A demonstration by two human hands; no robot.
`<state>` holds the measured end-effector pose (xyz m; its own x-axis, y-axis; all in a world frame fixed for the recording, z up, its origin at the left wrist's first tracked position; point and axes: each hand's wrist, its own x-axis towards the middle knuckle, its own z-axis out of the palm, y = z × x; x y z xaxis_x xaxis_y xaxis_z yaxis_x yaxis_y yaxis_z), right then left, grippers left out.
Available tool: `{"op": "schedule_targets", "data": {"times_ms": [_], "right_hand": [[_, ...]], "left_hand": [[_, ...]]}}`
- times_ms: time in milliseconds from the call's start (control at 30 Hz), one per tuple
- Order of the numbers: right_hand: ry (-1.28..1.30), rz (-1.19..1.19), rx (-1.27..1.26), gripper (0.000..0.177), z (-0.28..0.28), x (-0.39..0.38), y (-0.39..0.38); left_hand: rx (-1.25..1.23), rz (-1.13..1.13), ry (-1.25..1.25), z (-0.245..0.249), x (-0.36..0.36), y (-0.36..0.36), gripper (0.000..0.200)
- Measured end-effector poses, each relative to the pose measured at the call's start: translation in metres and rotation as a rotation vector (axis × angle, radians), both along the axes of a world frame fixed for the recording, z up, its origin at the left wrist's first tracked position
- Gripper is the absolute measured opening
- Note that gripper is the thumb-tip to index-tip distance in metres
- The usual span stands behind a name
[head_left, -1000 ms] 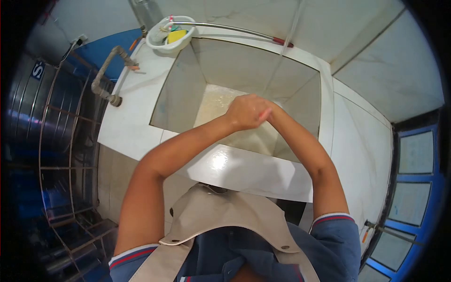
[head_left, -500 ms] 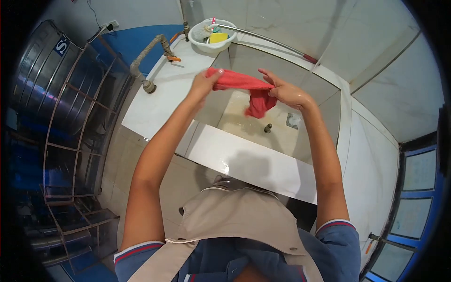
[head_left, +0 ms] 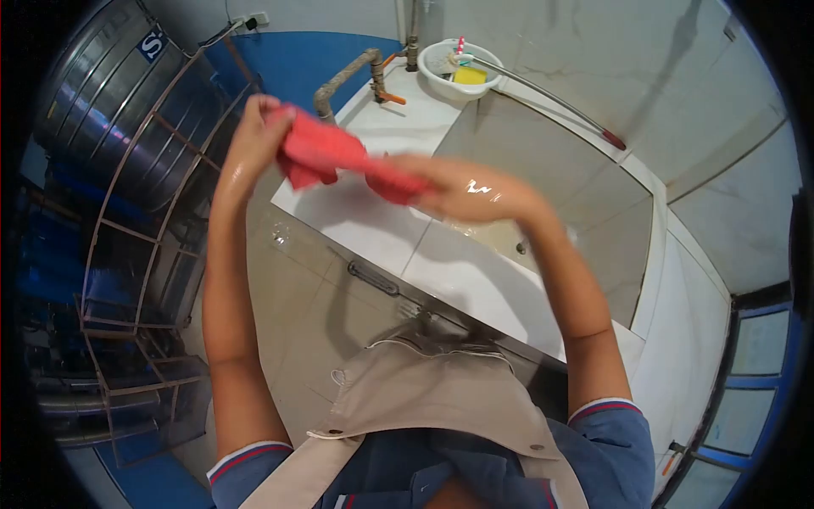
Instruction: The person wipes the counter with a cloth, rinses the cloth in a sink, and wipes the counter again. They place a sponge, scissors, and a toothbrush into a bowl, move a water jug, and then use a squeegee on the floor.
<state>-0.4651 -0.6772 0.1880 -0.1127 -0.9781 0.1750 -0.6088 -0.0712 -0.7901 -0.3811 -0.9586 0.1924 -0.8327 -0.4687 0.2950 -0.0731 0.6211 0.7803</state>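
Observation:
A red cloth [head_left: 326, 148] is stretched between my two hands, above the white ledge beside the basin. My left hand [head_left: 259, 140] pinches its far left end, out past the ledge's left edge. Around the other end my right hand [head_left: 475, 187] is closed; it looks wet and slightly blurred by motion. Part of the cloth hangs in a fold below my left fingers. The tiled basin [head_left: 551, 161] lies to the right of the cloth, partly covered by my right arm.
A white bowl [head_left: 437, 83] with a yellow sponge [head_left: 471, 76] stands on the ledge's back corner. A metal rod with a red end [head_left: 551, 95] leans along the basin's rim. A pipe with an orange-handled tap [head_left: 390, 97] rises at left. Beyond is a metal tank [head_left: 110, 110] behind a rusty frame.
Both hands have carried the red cloth left, from over the basin to over the ledge and its left edge. The view has shifted left too.

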Motion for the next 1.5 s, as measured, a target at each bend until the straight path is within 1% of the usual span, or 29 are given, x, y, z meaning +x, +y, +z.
{"op": "schedule_targets", "data": {"times_ms": [33, 67, 133, 200, 233, 300, 333, 400, 433, 467, 500, 567, 633, 700, 767, 800, 867, 900, 967, 1000, 1067, 1100, 1167, 1233, 1300, 1333, 1367, 1433, 1500], "right_hand": [[0.095, 0.068, 0.001, 0.063, -0.029, 0.008, -0.014], [0.189, 0.12, -0.001, 0.07, -0.058, 0.015, -0.028], [-0.106, 0.072, 0.228, 0.061, -0.091, 0.029, -0.043], [-0.17, 0.04, 0.282, 0.06, -0.109, 0.035, -0.046], [-0.232, -0.006, 0.34, 0.059, -0.114, 0.032, -0.043], [-0.242, -0.084, 0.341, 0.056, -0.117, 0.02, -0.028], [-0.281, -0.14, 0.358, 0.053, -0.124, 0.022, -0.019], [-0.39, -0.223, 0.341, 0.051, -0.139, 0.014, -0.004], [-0.493, -0.305, 0.312, 0.048, -0.147, 0.009, 0.004], [-0.334, -0.349, 0.249, 0.043, -0.153, 0.006, 0.012], [-0.325, -0.362, 0.238, 0.043, -0.152, 0.002, 0.019], [-0.497, -0.482, 0.304, 0.044, -0.154, 0.003, 0.036], [-0.567, -0.557, 0.312, 0.043, -0.156, 0.006, 0.056], [-0.617, -0.647, 0.304, 0.042, -0.155, 0.006, 0.074], [-0.585, -0.791, 0.292, 0.039, -0.156, 0.011, 0.093], [-0.58, -0.813, 0.29, 0.039, -0.156, 0.014, 0.102], [-0.736, -0.915, 0.195, 0.039, -0.159, 0.024, 0.119], [-0.742, -0.923, 0.193, 0.039, -0.162, 0.026, 0.127], [-0.848, -0.971, 0.14, 0.036, -0.172, 0.026, 0.133], [-0.86, -0.977, 0.136, 0.036, -0.173, 0.029, 0.131], [-0.928, -0.994, 0.105, 0.033, -0.166, 0.021, 0.126], [-0.915, -1.003, 0.098, 0.033, -0.165, 0.019, 0.125], [-0.813, -1.031, 0.109, 0.031, -0.171, 0.023, 0.125], [-0.802, -1.066, 0.099, 0.029, -0.181, 0.031, 0.128], [-0.85, -1.117, -0.061, 0.028, -0.192, 0.04, 0.128], [-0.858, -1.197, -0.1, 0.026, -0.188, 0.044, 0.122], [-0.873, -1.199, -0.095, 0.026, -0.196, 0.047, 0.126], [-0.615, -1.288, -0.15, 0.024, -0.216, 0.054, 0.126], [-0.426, -1.368, -0.18, 0.021, -0.215, 0.053, 0.118]], "left_hand": [[-0.082, 0.03, -0.059, -0.022, 0.012, -0.013, 0.038], [-0.693, 0.246, -0.089, -0.049, 0.02, -0.015, 0.047], [-0.631, 0.127, -0.556, -0.103, 0.027, 0.002, 0.067], [-0.328, 0.028, -0.921, -0.148, 0.021, 0.046, 0.069], [-0.335, 0.021, -0.909, -0.163, 0.019, 0.052, 0.069], [-0.607, 0.262, -0.765, -0.187, 0.005, 0.053, 0.067], [-0.61, 0.249, -0.772, -0.205, -0.009, 0.046, 0.067], [-0.613, 0.46, -0.427, -0.232, -0.047, 0.034, 0.068], [-0.611, 0.453, -0.423, -0.234, -0.053, 0.051, 0.068], [-0.645, 0.343, -0.428, -0.236, -0.064, 0.08, 0.066], [-0.686, 0.231, -0.431, -0.235, -0.077, 0.097, 0.064], [-0.666, 0.157, -0.34, -0.233, -0.104, 0.102, 0.063], [-0.638, 0.089, -0.254, -0.235, -0.138, 0.085, 0.062], [-0.62, 0.191, -0.18, -0.243, -0.199, 0.037, 0.061], [-0.658, 0.426, -0.258, -0.244, -0.244, 0.01, 0.06], [-0.653, 0.409, -0.247, -0.244, -0.255, 0.013, 0.06], [-0.642, 0.477, -0.329, -0.243, -0.261, 0.027, 0.059], [-0.646, 0.467, -0.33, -0.239, -0.251, 0.052, 0.059], [-0.738, 0.067, -0.357, -0.229, -0.224, 0.108, 0.058], [-0.746, 0.057, -0.362, -0.232, -0.231, 0.106, 0.058], [-0.671, -0.082, -0.136, -0.238, -0.271, 0.101, 0.056], [-0.669, -0.085, -0.119, -0.244, -0.292, 0.092, 0.056], [-0.689, 0.117, -0.276, -0.25, -0.341, 0.063, 0.056], [-0.778, 0.195, -0.368, -0.256, -0.375, 0.043, 0.057], [-0.813, 0.215, -0.356, -0.26, -0.394, 0.035, 0.058], [-0.603, 0.228, -0.224, -0.256, -0.391, 0.04, 0.057], [-0.608, 0.222, -0.238, -0.252, -0.387, 0.045, 0.057], [-0.819, 0.136, -0.337, -0.246, -0.361, 0.054, 0.055], [-0.897, 0.04, -0.202, -0.247, -0.301, 0.075, 0.055]]}}
